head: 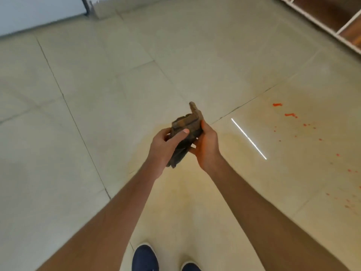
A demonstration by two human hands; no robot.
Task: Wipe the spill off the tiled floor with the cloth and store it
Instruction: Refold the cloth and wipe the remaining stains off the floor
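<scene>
While both hands clutch the bunched brown cloth (185,132) at centre frame, left hand (166,145) thumb across it, right hand (207,145) cupping its side, the red spill (291,115) lies at right of frame, nearer the right hand.

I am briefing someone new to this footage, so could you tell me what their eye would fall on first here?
First, the two hands at the centre: the left hand and right hand hold a crumpled dark brown cloth above the pale tiled floor. Next, the red spill, spattered over the tiles to the right. A thin white streak of reflected light lies between them.
</scene>
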